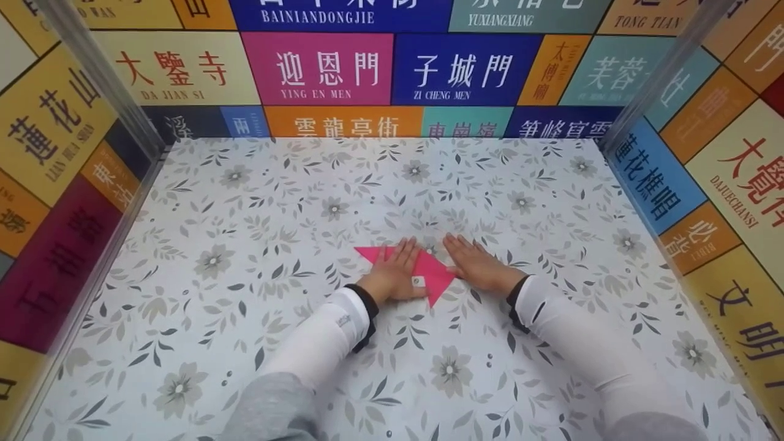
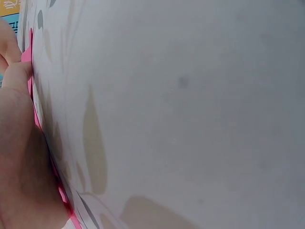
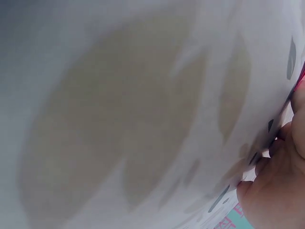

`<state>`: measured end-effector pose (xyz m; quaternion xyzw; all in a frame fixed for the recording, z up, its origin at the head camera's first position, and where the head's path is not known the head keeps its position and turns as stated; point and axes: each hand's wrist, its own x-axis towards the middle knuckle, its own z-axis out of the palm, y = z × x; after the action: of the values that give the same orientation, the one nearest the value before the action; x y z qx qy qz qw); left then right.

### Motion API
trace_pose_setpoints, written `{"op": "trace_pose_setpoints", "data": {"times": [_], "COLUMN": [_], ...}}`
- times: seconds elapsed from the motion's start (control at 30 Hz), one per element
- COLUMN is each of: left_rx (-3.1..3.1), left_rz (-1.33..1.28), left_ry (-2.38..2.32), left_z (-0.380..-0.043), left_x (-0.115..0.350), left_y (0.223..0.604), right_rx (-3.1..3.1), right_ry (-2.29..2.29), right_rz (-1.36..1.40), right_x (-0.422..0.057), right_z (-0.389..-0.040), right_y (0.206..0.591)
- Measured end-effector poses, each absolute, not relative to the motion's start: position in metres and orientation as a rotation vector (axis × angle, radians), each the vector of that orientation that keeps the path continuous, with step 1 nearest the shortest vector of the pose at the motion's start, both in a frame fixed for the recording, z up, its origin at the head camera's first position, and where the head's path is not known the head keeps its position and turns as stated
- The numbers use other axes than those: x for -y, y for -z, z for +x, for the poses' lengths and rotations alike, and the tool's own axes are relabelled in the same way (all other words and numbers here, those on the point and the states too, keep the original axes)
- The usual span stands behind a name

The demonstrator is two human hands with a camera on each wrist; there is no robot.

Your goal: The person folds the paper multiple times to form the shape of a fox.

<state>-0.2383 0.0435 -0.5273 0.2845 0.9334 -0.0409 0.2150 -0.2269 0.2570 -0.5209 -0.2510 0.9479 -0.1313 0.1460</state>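
A bright pink folded piece of paper [image 1: 437,269], with pointed corners, lies flat on the floral-patterned table. My left hand [image 1: 395,274] rests on it with fingers stretched forward, covering its middle. A small white patch [image 1: 418,281] with a dark mark shows beside the left thumb. At the paper's right corner, my right hand [image 1: 481,264] lies on the table with extended fingers, its thumb right at the pink edge. The left wrist view has the left hand [image 2: 21,157] over a thin pink strip; the right wrist view catches the right hand [image 3: 281,181] low against the tabletop.
The white table cover [image 1: 257,331] carries grey leaves and flowers. Panels with colourful lettered blocks stand behind [image 1: 318,67], at the left [image 1: 61,245] and at the right [image 1: 735,184]. Clear upright strips [image 1: 661,73] mark the back corners.
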Motion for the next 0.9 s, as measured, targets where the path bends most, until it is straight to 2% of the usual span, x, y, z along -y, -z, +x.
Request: {"op": "trace_pose_setpoints", "data": {"times": [0.9], "left_rx": [-2.550], "left_rz": [0.816], "left_ry": [0.052], "left_z": [-0.2378], "left_x": [-0.0397], "left_y": [0.5215], "right_rx": [-2.739], "right_ry": [0.380], "right_rz": [-0.669], "right_x": [-0.2584], "right_z": [-0.2222], "right_y": [0.5178]}}
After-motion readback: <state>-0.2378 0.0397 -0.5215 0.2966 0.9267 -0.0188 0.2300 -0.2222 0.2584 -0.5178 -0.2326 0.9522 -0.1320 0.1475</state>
